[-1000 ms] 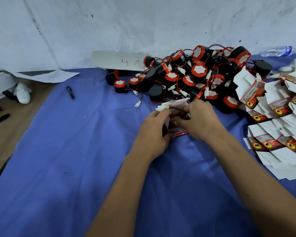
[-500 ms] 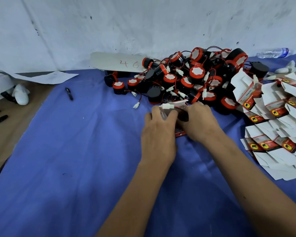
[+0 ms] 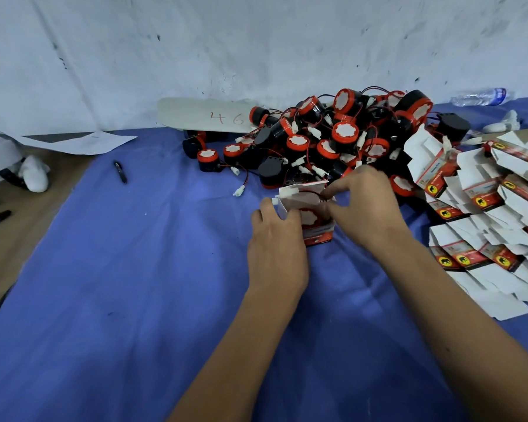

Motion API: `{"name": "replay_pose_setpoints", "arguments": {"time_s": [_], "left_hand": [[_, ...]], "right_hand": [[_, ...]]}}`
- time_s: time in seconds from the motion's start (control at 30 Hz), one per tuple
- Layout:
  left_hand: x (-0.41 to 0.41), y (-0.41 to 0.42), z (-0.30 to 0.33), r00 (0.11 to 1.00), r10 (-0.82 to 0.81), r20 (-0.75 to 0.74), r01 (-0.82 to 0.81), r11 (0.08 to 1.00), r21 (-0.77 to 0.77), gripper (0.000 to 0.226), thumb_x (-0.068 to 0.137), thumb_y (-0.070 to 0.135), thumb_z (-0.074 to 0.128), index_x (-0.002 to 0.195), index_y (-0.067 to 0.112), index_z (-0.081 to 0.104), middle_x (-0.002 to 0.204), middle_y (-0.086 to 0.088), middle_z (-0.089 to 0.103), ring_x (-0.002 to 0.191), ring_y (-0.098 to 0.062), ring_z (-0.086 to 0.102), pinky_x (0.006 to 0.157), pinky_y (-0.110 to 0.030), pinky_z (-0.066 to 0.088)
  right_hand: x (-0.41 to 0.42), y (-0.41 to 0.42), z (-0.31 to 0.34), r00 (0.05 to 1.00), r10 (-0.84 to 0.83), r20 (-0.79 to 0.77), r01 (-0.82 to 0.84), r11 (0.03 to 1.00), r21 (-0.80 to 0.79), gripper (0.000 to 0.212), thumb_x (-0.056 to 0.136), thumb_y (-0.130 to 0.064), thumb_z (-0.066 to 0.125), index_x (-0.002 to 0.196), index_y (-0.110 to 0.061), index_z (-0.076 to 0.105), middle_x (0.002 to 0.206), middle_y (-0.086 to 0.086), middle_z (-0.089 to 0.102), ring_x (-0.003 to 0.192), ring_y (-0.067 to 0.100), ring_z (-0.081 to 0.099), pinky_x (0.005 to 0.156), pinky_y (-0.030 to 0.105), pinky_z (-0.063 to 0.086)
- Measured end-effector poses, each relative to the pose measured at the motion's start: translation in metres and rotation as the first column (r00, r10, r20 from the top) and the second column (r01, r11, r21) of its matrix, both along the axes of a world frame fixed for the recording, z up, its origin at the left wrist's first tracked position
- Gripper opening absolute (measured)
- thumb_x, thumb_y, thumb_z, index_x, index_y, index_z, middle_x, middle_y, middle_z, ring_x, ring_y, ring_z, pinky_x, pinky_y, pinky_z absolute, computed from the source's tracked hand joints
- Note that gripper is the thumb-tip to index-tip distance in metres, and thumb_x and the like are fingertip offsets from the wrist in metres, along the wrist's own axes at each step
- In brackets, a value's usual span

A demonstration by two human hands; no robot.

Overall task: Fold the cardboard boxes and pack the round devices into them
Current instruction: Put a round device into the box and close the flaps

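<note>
Blue cloth (image 3: 134,269) covers the bench; going L to R. At 9 o'clock, bare wood w/ white paper (image 3: 83,141) and a black pen (image 3: 120,171) on the cloth edge. At 12, a card marked "46" (image 3: 208,117) leans by the wall, w/ the pile of round devices (image 3: 333,138), red caps and black bodies, wires tangled, just right of it.

Centre: small cardboard box (image 3: 313,222), red print on its near face, stands upright w/ mouth up and top flaps not yet shut. One round device (image 3: 309,217) sits inside, white-and-red cap showing. Left hand (image 3: 276,239) wraps the box's left wall, fingers curled on it, steadying. Right hand (image 3: 366,205) comes in from 3 o'clock, thumb and forefinger pinching at the box mouth; looks like the red wire or a flap edge, can't tell which.

Key relation: box lies directly btwn both hands, touching each; open mouth faces up and slightly toward 12, so the flaps fold down over the device. Right hand is nearer the flaps and prob does the tucking while left braces. Loose wire must go in first, else the lid may snag.

At 3 o'clock, flat boxes (image 3: 485,214) fan out, unfolded. Plastic bottle (image 3: 482,97) lies at 1.
</note>
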State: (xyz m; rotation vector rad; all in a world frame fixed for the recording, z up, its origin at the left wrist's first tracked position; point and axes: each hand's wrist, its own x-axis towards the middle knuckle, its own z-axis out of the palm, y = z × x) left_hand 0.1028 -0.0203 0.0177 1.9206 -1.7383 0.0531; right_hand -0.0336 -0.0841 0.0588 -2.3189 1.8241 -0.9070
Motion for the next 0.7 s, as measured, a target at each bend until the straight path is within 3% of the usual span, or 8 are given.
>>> {"name": "replay_pose_setpoints", "arguments": {"time_s": [0.07,0.13,0.2,0.33,0.5,0.6,0.7], "left_hand": [[0.0,-0.001,-0.001,1.0,0.015,0.016,-0.015,1.0,-0.011,0.028,0.093,0.004,0.057,0.117,0.02,0.055,0.152,-0.007,0.029,0.121,-0.024,0.041,0.069,-0.028,0.035],[0.0,-0.002,-0.002,1.0,0.019,0.025,-0.018,1.0,-0.024,0.033,0.094,0.006,0.057,0.123,0.021,0.055,0.153,-0.007,0.029,0.123,-0.025,0.041,0.07,-0.029,0.036],[0.0,-0.002,-0.003,1.0,0.012,0.022,-0.011,0.999,-0.035,0.038,0.095,0.007,0.053,0.131,0.021,0.053,0.152,-0.007,0.031,0.123,-0.026,0.041,0.072,-0.03,0.037],[0.0,-0.003,-0.003,1.0,0.02,0.009,-0.019,0.999,-0.037,0.038,0.099,0.009,0.048,0.136,0.02,0.05,0.153,-0.007,0.031,0.123,-0.026,0.04,0.071,-0.031,0.038],[0.001,-0.002,-0.004,1.0,0.008,-0.025,-0.009,0.999,-0.033,0.033,0.096,0.009,0.051,0.127,0.02,0.054,0.151,-0.007,0.033,0.122,-0.027,0.041,0.069,-0.032,0.035],[0.002,-0.001,-0.004,0.999,-0.005,-0.052,0.003,0.999,-0.04,0.033,0.092,0.005,0.05,0.123,0.016,0.057,0.147,-0.008,0.038,0.118,-0.027,0.043,0.067,-0.032,0.034],[0.004,-0.002,-0.004,0.997,-0.03,-0.066,0.027,0.998,-0.058,0.039,0.09,0.003,0.05,0.125,0.017,0.06,0.143,-0.005,0.041,0.115,-0.025,0.042,0.067,-0.031,0.035]], "right_hand": [[-0.001,0.002,-0.001,1.0,-0.019,-0.005,0.018,0.99,-0.137,0.013,0.085,-0.025,0.082,0.098,-0.022,0.081,0.108,0.005,0.055,0.109,0.025,0.046,0.091,0.027,0.036],[0.002,0.006,-0.001,0.999,0.053,0.002,-0.052,0.982,-0.181,0.014,0.085,-0.025,0.082,0.098,-0.018,0.08,0.099,0.001,0.051,0.099,0.018,0.046,0.086,0.03,0.042],[0.008,0.01,0.001,0.991,0.135,0.0,-0.133,0.974,-0.184,0.018,0.087,-0.028,0.081,0.1,-0.016,0.079,0.096,0.001,0.055,0.091,0.018,0.054,0.081,0.036,0.051],[0.019,0.014,0.007,0.978,0.197,-0.075,-0.206,0.966,-0.154,0.018,0.091,-0.03,0.076,0.102,-0.015,0.079,0.093,0.001,0.062,0.085,0.017,0.059,0.077,0.033,0.051],[0.026,0.016,0.013,0.982,0.141,-0.128,-0.154,0.982,-0.106,0.011,0.095,-0.017,0.067,0.095,-0.013,0.077,0.091,0.004,0.07,0.085,0.019,0.063,0.079,0.038,0.054],[0.029,0.016,0.013,0.985,0.074,-0.158,-0.09,0.991,-0.095,0.02,0.094,-0.003,0.057,0.095,-0.012,0.075,0.09,0.005,0.069,0.084,0.021,0.064,0.076,0.04,0.056],[0.031,0.017,0.012,0.994,0.068,-0.091,-0.073,0.996,-0.058,0.02,0.094,-0.002,0.059,0.096,-0.011,0.076,0.099,0.007,0.064,0.088,0.022,0.061,0.076,0.037,0.055]]}}
